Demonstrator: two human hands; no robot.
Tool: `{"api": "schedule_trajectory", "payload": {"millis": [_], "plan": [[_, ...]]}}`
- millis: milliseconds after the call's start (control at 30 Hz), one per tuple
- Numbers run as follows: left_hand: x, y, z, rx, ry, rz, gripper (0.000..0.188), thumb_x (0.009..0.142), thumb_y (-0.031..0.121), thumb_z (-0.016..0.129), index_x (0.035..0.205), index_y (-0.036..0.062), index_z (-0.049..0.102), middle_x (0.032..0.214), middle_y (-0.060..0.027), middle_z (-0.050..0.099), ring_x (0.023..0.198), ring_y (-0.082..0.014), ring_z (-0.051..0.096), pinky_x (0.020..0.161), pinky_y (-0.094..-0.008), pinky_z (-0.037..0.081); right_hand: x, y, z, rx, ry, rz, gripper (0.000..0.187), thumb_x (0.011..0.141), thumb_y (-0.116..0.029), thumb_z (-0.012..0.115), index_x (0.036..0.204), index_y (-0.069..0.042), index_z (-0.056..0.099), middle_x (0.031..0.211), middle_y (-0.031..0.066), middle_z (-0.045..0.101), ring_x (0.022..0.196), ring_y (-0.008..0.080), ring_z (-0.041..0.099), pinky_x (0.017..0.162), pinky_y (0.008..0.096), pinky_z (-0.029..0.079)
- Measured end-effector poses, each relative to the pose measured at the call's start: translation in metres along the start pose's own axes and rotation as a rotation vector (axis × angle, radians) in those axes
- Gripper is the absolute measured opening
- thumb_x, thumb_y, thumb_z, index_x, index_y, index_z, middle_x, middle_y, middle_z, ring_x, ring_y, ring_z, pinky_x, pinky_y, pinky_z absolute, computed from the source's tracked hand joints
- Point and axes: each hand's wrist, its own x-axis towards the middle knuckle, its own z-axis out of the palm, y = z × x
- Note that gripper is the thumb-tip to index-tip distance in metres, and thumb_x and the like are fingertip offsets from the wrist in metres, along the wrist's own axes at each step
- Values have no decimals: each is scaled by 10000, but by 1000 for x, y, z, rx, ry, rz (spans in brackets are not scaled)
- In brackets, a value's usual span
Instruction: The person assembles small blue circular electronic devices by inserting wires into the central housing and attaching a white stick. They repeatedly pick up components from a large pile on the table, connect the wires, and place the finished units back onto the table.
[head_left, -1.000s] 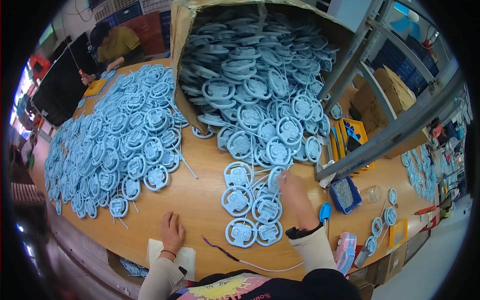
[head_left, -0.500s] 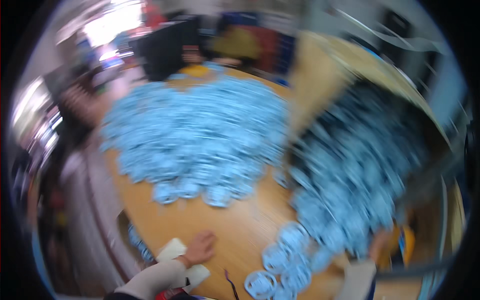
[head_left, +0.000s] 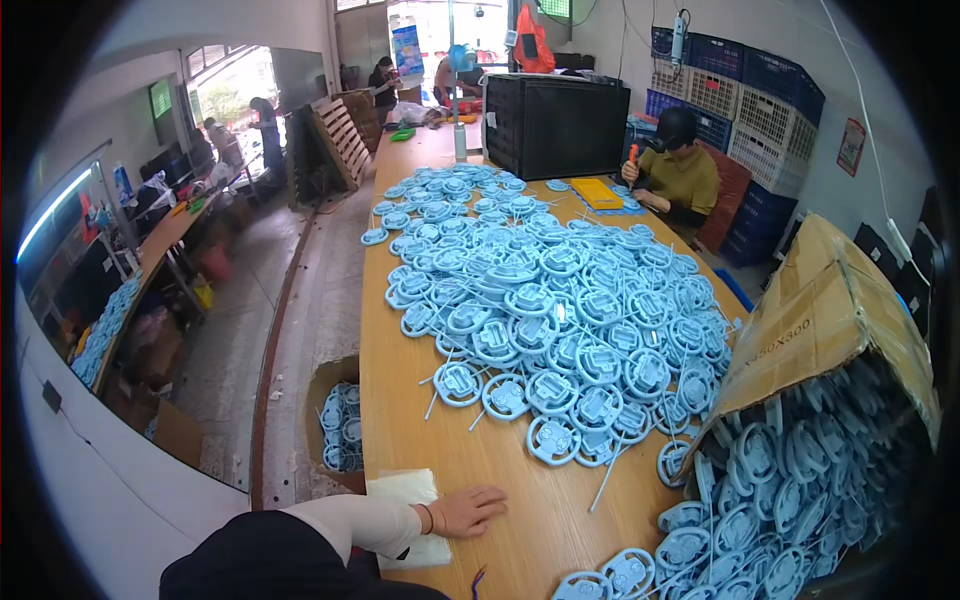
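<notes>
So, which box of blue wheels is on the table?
The large box at right, wheels spilling out; the smaller box stands on the floor at left.

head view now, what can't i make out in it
In the head view:
Right hand: outside the frame, grip unknown.
Left hand: palm hidden, turned toward the table.
Thin wire: cut off by the lower edge.
Blue wheels in the cardboard box: deeper ones hidden by front ones.
Far people: too small for detail.

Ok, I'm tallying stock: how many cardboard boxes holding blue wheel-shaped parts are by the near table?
2: a large tipped box at the right of the table, and a lower box beside its left edge. More may be hidden.
</notes>
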Motion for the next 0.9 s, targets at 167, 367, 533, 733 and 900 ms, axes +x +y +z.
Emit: {"api": "schedule_trajectory", "payload": {"millis": [167,367,533,733,900], "plan": [[0,-2,0,36,48,44,439,774,202,502,1171,27,435,1240,-172,393,1160,-319,374,982,-409,312,-39,-9,-10,40,14,-37,426,755,-231,551,1139,-50,524,1261,271,388,1197,399,343,999,502,253],[-1,-1,0,29,107,54,424,772,197,511,1160,39,446,1224,-166,412,1153,-312,386,973,-411,320,-97,-21,-23,76,33,-106,416,764,-232,545,1140,-54,525,1259,266,393,1193,397,348,997,501,255],[-7,-2,-1,13,155,56,423,774,197,513,1161,41,446,1222,-163,413,1154,-304,388,972,-403,322,-151,-26,-30,96,32,-173,408,772,-233,540,1140,-57,526,1256,262,398,1190,396,352,995,500,256],[-1,-3,5,-30,215,96,406,752,184,518,1125,28,483,1191,-171,451,1138,-318,415,964,-405,337,-218,6,-28,46,77,-292,399,781,-234,535,1140,-60,528,1254,257,404,1186,394,356,993,499,258],[4,-23,23,-68,139,108,353,699,156,531,1021,16,575,1136,-186,518,1120,-327,445,982,-416,323,-253,37,14,-206,78,-561,392,789,-235,530,1141,-63,529,1252,253,409,1182,392,360,991,498,259]]}}
